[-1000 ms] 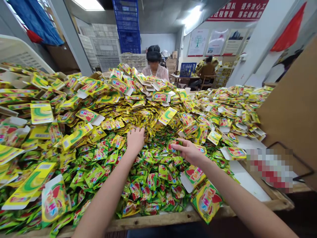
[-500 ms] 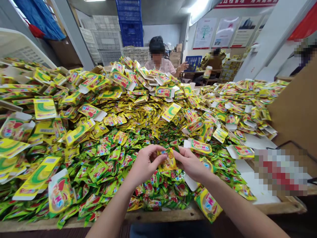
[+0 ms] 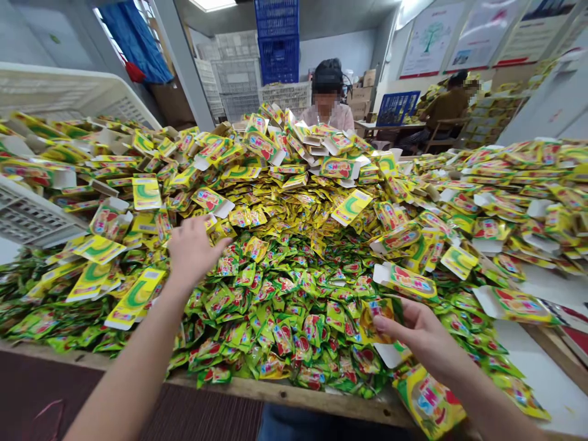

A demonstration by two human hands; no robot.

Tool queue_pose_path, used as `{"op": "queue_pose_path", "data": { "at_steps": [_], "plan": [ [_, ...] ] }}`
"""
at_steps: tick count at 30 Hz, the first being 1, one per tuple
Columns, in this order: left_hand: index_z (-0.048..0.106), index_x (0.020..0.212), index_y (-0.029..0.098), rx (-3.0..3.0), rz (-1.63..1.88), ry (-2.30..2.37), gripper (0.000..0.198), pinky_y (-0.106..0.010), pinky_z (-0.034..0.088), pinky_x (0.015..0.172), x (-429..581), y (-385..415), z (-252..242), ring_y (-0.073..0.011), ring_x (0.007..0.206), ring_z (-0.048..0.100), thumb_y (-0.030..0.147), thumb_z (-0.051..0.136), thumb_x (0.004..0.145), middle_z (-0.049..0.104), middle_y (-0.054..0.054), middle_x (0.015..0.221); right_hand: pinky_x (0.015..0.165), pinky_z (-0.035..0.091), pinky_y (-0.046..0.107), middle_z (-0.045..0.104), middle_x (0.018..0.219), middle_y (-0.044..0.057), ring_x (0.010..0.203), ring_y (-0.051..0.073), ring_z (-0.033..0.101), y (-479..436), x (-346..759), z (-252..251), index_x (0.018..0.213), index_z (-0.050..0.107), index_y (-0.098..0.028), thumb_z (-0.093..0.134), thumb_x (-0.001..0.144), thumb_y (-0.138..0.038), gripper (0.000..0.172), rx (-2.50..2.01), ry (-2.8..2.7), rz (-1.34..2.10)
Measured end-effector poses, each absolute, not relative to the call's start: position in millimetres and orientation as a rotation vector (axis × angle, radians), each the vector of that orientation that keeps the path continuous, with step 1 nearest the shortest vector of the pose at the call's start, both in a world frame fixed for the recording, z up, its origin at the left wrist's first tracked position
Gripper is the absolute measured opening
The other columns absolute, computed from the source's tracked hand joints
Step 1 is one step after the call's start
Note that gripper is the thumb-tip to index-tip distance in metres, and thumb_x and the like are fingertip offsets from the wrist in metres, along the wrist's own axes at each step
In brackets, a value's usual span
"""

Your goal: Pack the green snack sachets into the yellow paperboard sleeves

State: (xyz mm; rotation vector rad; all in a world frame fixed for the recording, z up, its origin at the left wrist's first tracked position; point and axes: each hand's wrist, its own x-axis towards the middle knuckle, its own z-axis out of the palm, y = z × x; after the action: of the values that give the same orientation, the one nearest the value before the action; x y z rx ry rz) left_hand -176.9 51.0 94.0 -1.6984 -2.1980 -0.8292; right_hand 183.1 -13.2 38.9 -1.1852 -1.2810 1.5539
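My left hand [image 3: 193, 252] is over the left part of the heap, its thumb apart and its fingers bent over the cartons. Its fingertips are partly hidden, and I see nothing held in it. Just beyond it lies a yellow carton [image 3: 212, 201] with a white open flap. My right hand [image 3: 425, 331] pinches a small yellow candy packet [image 3: 371, 324] between thumb and fingers, with a dark green edge showing behind. Below both hands spread many green packets [image 3: 285, 337] with watermelon pictures. An open-flapped carton [image 3: 407, 282] rests above my right hand.
A wooden edge [image 3: 294, 395] borders the table in front. A white crate [image 3: 105, 92] tilts at the left, with cartons spilling out. A larger yellow bag [image 3: 429, 401] lies under my right forearm. Across the heap sits a co-worker [image 3: 327, 110]; blue crates [image 3: 278, 55] stand behind.
My left hand has let go of the yellow packet and moved left to the cartons. My right hand keeps the packet. The view has swung left.
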Motion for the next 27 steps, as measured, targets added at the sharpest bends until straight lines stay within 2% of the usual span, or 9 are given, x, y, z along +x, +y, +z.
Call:
{"op": "queue_pose_path", "data": {
  "at_steps": [2, 6, 11, 14, 15, 17, 19, 22, 27],
  "plan": [
    [0.054, 0.113, 0.013, -1.520, -0.567, -2.397, 0.051, -0.059, 0.039, 0.089, -216, 66, 100, -0.0447, 0.115, 0.046, 0.046, 0.064, 0.075, 0.057, -0.016, 0.115, 0.077, 0.055, 0.035, 0.074, 0.088, 0.008, 0.086, 0.026, 0.069, -17, 190, 38, 0.090, 0.069, -0.018, 0.077, 0.065, -0.041, 0.034, -1.186, -1.246, 1.572],
    [0.057, 0.108, 0.015, -1.644, -0.523, -2.393, 0.039, -0.050, 0.048, 0.079, -239, 71, 103, -0.0354, 0.097, 0.060, 0.042, 0.060, 0.080, 0.063, -0.011, 0.100, 0.076, 0.056, 0.035, 0.074, 0.089, 0.008, 0.085, 0.025, 0.069, -20, 186, 35, 0.088, 0.069, -0.018, 0.078, 0.064, -0.042, 0.035, -1.170, -1.206, 1.553],
    [0.049, 0.122, 0.014, -1.663, -1.023, -1.988, 0.043, -0.042, 0.044, 0.089, -184, 49, 106, -0.0259, 0.101, 0.058, 0.040, 0.032, 0.093, 0.061, -0.007, 0.106, 0.074, 0.056, 0.034, 0.074, 0.088, 0.008, 0.080, 0.024, 0.069, -14, 177, 33, 0.088, 0.068, -0.018, 0.079, 0.061, -0.043, 0.039, -1.152, -1.123, 1.455],
    [0.054, 0.115, 0.011, -1.947, -1.336, -1.762, 0.049, -0.035, 0.049, 0.073, -124, 31, 96, -0.0207, 0.078, 0.062, 0.042, 0.023, 0.094, 0.066, -0.011, 0.092, 0.072, 0.056, 0.032, 0.074, 0.089, 0.007, 0.078, 0.022, 0.069, -10, 176, 38, 0.086, 0.069, -0.018, 0.080, 0.059, -0.042, 0.038, -1.163, -1.102, 1.325],
    [0.051, 0.117, 0.012, -2.204, -1.304, -1.708, 0.052, -0.033, 0.050, 0.069, -102, 25, 90, -0.0200, 0.075, 0.063, 0.049, 0.025, 0.092, 0.067, -0.010, 0.091, 0.073, 0.056, 0.032, 0.075, 0.089, 0.007, 0.078, 0.021, 0.069, -10, 176, 41, 0.085, 0.069, -0.018, 0.081, 0.059, -0.042, 0.037, -1.153, -1.087, 1.264],
    [0.044, 0.122, 0.014, -2.526, -1.126, -1.644, 0.071, -0.032, 0.051, 0.064, -64, 13, 76, -0.0212, 0.072, 0.064, 0.063, 0.055, 0.072, 0.067, -0.008, 0.091, 0.073, 0.056, 0.030, 0.075, 0.087, 0.005, 0.078, 0.020, 0.069, -11, 176, 48, 0.083, 0.069, -0.019, 0.080, 0.060, -0.040, 0.033, -1.101, -1.045, 1.144],
    [0.048, 0.113, 0.018, -2.604, -1.039, -1.624, 0.065, -0.031, 0.050, 0.061, -35, 4, 64, -0.0218, 0.071, 0.064, 0.057, 0.067, 0.065, 0.067, -0.005, 0.089, 0.071, 0.056, 0.028, 0.074, 0.084, 0.003, 0.076, 0.018, 0.069, -14, 176, 58, 0.083, 0.069, -0.021, 0.079, 0.063, -0.038, 0.028, -1.023, -1.037, 1.040],
    [0.050, 0.104, 0.021, -2.591, -1.143, -1.591, 0.046, -0.029, 0.049, 0.061, -11, -1, 53, -0.0208, 0.073, 0.065, 0.043, 0.068, 0.068, 0.067, -0.004, 0.088, 0.068, 0.056, 0.027, 0.073, 0.083, 0.002, 0.073, 0.017, 0.068, -18, 173, 71, 0.088, 0.067, -0.022, 0.076, 0.067, -0.034, 0.026, -0.994, -1.131, 0.881],
    [0.049, 0.103, 0.020, -2.444, -1.318, -1.408, 0.041, -0.028, 0.049, 0.063, -5, 4, 41, -0.0202, 0.072, 0.064, 0.033, 0.066, 0.069, 0.065, -0.003, 0.084, 0.063, 0.053, 0.030, 0.069, 0.080, 0.003, 0.068, 0.017, 0.064, -15, 174, 81, 0.093, 0.064, -0.021, 0.071, 0.073, -0.030, 0.023, -1.193, -1.466, 0.526]
  ]
}}
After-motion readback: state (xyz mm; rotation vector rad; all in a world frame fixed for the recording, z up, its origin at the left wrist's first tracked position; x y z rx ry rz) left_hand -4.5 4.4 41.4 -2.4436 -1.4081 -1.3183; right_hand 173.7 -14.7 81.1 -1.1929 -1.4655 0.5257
